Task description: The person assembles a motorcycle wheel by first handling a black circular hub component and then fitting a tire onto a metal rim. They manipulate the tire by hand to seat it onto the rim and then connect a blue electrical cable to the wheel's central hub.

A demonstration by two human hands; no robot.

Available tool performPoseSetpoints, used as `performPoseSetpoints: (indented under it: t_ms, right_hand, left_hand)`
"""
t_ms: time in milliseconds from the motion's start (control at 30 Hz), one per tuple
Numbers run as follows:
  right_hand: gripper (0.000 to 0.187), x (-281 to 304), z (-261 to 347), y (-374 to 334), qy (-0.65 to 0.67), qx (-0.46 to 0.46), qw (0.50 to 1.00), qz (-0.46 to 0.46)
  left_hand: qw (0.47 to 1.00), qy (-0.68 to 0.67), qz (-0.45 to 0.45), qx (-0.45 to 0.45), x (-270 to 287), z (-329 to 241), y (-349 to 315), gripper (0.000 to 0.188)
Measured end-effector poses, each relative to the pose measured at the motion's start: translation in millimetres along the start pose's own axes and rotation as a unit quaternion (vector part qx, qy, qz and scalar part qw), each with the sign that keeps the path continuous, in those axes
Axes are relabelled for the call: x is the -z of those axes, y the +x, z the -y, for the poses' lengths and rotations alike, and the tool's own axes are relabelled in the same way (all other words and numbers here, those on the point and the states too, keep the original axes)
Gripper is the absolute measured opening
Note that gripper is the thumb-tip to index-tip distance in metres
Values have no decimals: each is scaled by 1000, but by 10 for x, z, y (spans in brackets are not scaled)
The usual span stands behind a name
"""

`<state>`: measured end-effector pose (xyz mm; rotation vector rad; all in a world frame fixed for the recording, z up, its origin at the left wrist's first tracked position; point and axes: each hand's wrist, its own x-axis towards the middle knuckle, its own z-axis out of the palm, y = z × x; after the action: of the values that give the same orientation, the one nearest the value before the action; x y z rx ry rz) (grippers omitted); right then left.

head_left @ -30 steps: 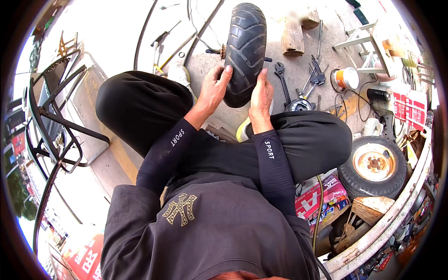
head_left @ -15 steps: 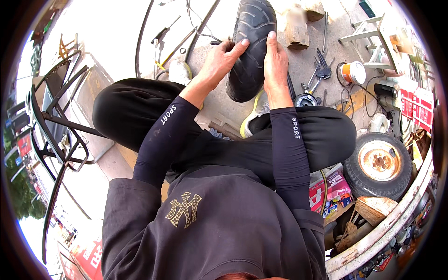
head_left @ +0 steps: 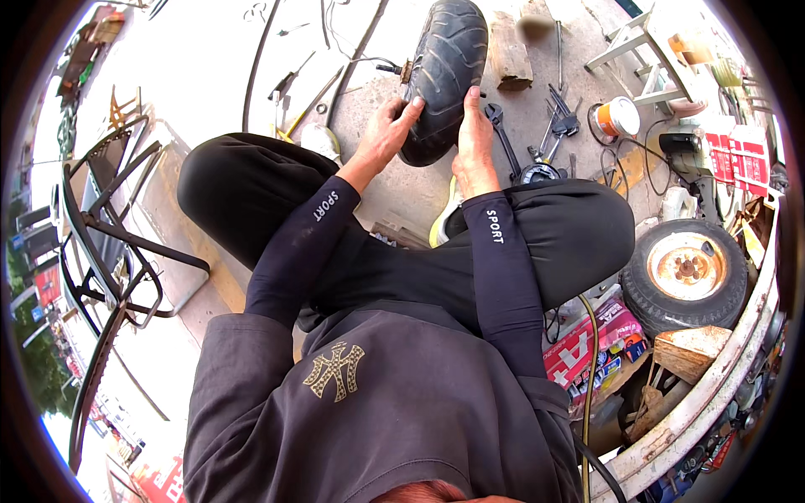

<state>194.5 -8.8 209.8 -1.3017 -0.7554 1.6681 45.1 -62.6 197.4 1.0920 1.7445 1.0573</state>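
From where I stand, the person's two hands hold a small black-tyred wheel (head_left: 446, 80) out beyond the spread knees, and I can't tell whether it touches the floor (head_left: 394, 197). The left hand (head_left: 384, 134) grips the near left part of the tyre, thumb up on the tread; the right hand (head_left: 475, 142) cups the right side, thumb pointing away along the rubber. On the wheel's left side sticks out an axle end (head_left: 407, 72), with a thin cable (head_left: 365, 59) near it. To the right of the right hand lies an adjustable wrench (head_left: 503, 138), a cluster of metal tools (head_left: 563, 126) just beyond it. Farther right stand a white-and-orange tub (head_left: 619, 116) and a step stool (head_left: 641, 54); a rusty-rimmed wheel (head_left: 688, 267) lies beside the right knee.
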Motion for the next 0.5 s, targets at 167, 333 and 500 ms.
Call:
performPoseSetpoints:
  t_ms: [167, 333, 500]
  right_hand:
    - [74, -50, 217, -285, -38, -34, 998, -34]
    - [74, -102, 246, -111, -67, -23, 997, -11]
    - [62, -256, 168, 132, -37, 82, 996, -22]
  left_hand:
    - [991, -73, 71, 84, 97, -216, -251, 63]
    - [984, -99, 87, 124, 233, -305, -179, 66]
    - [966, -209, 94, 118, 279, -348, 6, 66]
